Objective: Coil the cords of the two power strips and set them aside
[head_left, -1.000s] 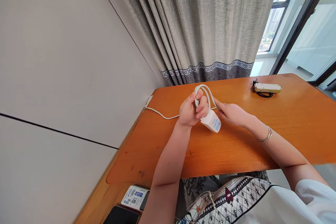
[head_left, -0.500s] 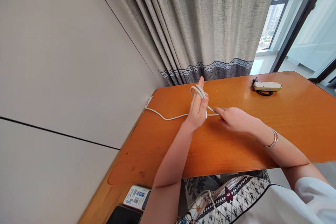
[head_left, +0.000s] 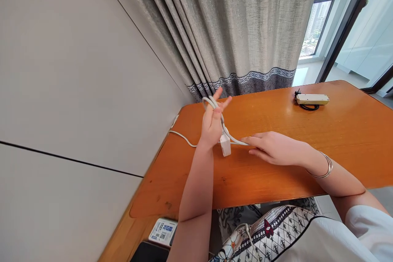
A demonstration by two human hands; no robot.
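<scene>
A white cable (head_left: 231, 137) is wound in loops around the fingers of my left hand (head_left: 211, 127), which is raised above the table with some fingertips spread. Beside that wrist, a white block-shaped power adapter (head_left: 225, 147) shows on the cable. To the right, my right hand (head_left: 273, 147) is low over the tabletop, palm down, with the cable running into its fingers; the thumb side partly hides the grip. A further stretch of cable trails left across the table toward the wall.
The orange-brown wooden table (head_left: 344, 143) stands against a pale wall panel (head_left: 67, 69). A white power strip (head_left: 312, 99) with a black cord lies at the back right. A grey curtain (head_left: 245, 28) hangs behind. At the lower left are a printed white box (head_left: 162, 231) and a dark flat object (head_left: 149, 252).
My left hand has moved left with the loops and its fingers have spread. The adapter has come into fuller view. My right hand has shifted slightly nearer to me, drawing the cable along.
</scene>
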